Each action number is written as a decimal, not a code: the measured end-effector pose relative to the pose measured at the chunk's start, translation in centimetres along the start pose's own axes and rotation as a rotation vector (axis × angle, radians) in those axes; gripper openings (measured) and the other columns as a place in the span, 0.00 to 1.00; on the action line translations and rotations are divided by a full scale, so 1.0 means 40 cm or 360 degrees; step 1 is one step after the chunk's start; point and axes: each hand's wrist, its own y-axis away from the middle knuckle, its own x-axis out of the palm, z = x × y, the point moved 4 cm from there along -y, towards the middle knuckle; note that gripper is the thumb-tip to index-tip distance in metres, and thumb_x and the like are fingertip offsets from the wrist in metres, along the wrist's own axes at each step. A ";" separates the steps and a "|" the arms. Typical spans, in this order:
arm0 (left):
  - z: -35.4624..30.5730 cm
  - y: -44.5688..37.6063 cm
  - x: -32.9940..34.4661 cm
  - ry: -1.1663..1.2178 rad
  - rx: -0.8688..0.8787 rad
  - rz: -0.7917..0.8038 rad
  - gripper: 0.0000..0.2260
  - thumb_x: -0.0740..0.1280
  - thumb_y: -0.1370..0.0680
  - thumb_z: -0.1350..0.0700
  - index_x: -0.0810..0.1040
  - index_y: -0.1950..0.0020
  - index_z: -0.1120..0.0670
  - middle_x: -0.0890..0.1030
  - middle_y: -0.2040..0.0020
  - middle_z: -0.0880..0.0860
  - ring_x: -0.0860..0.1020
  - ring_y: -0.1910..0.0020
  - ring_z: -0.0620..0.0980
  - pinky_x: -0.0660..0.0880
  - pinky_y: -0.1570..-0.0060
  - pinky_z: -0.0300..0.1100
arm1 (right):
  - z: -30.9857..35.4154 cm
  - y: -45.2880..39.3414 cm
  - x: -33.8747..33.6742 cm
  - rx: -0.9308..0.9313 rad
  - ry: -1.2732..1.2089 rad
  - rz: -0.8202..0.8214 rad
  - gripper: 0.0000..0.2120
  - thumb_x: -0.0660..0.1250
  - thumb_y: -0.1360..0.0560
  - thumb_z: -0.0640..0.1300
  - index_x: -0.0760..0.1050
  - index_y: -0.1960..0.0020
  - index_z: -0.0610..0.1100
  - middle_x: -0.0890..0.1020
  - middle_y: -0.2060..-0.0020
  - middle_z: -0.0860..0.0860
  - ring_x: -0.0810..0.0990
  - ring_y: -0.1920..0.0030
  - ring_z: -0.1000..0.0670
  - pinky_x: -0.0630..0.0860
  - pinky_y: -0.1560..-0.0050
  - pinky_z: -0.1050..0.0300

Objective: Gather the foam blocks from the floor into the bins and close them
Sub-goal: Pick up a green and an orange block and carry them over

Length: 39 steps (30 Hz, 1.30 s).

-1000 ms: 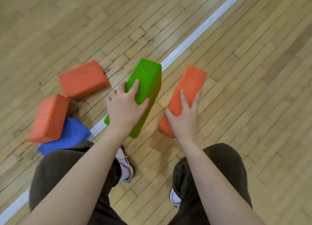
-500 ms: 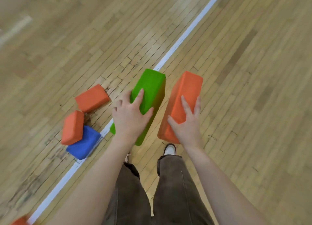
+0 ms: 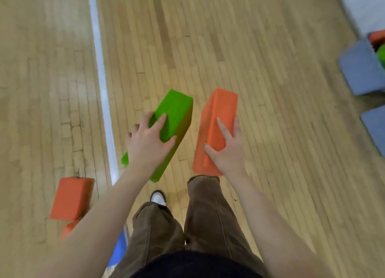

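Note:
My left hand (image 3: 148,144) grips a long green foam block (image 3: 175,111) from above, held in the air over the wooden floor. My right hand (image 3: 227,150) grips a long orange foam block (image 3: 220,109) beside it, thumb on one face and fingers on the other. On the floor at the lower left lie an orange block (image 3: 69,198), a second orange block (image 3: 69,228) partly behind my forearm, and a blue block (image 3: 118,248) mostly hidden by my arm and leg. At the far right edge stands a grey-blue bin (image 3: 362,69) with orange and green blocks inside.
A white painted line (image 3: 102,90) runs along the floor left of my hands. A second grey-blue bin or lid (image 3: 375,123) shows at the right edge. My legs in brown trousers and a white shoe (image 3: 158,197) are below the blocks. Bare wooden floor lies ahead.
I have stood up and turned right with both blocks. The floor blocks slid to the lower left of the view, and the bins came into view at the right edge.

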 end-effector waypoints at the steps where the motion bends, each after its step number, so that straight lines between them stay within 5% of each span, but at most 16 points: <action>1: -0.046 -0.003 0.018 -0.0037 0.0116 0.0049 0.29 0.67 0.27 0.41 0.66 0.28 0.46 0.65 0.29 0.52 0.67 0.36 0.60 0.64 0.39 0.55 | -0.042 0.034 -0.027 0.0081 -0.0018 -0.0071 0.37 0.72 0.30 0.49 0.58 0.26 0.60 0.42 0.24 0.57 0.51 0.25 0.52 0.61 0.33 0.58; 11: -0.655 0.077 0.280 -0.0169 0.1061 0.0505 0.29 0.66 0.28 0.39 0.64 0.28 0.42 0.64 0.28 0.50 0.66 0.33 0.57 0.62 0.35 0.54 | -0.417 0.327 -0.344 0.0872 -0.0273 -0.0920 0.36 0.73 0.31 0.47 0.61 0.27 0.57 0.44 0.24 0.55 0.53 0.25 0.52 0.60 0.40 0.63; 18: -1.085 0.164 0.500 -0.0171 0.1480 0.0682 0.29 0.68 0.28 0.40 0.66 0.28 0.44 0.65 0.29 0.52 0.69 0.35 0.58 0.64 0.38 0.54 | -0.695 0.390 -0.594 0.1193 -0.0418 -0.1327 0.36 0.72 0.32 0.48 0.62 0.28 0.58 0.43 0.24 0.57 0.55 0.26 0.53 0.68 0.37 0.54; 25: -1.415 0.108 0.600 -0.0199 0.1566 0.0582 0.30 0.66 0.27 0.39 0.65 0.27 0.46 0.65 0.29 0.52 0.69 0.35 0.57 0.66 0.38 0.55 | -0.879 0.262 -0.927 0.1103 -0.0347 -0.1343 0.36 0.72 0.32 0.50 0.61 0.27 0.58 0.42 0.24 0.56 0.55 0.26 0.51 0.69 0.38 0.52; 39: -1.787 -0.370 0.763 -0.0131 0.1113 0.0356 0.29 0.65 0.27 0.38 0.65 0.28 0.43 0.64 0.28 0.52 0.66 0.33 0.57 0.64 0.36 0.55 | -1.072 -0.382 -1.388 0.0781 -0.0272 -0.1130 0.35 0.72 0.30 0.49 0.62 0.27 0.55 0.47 0.23 0.52 0.61 0.29 0.47 0.65 0.44 0.59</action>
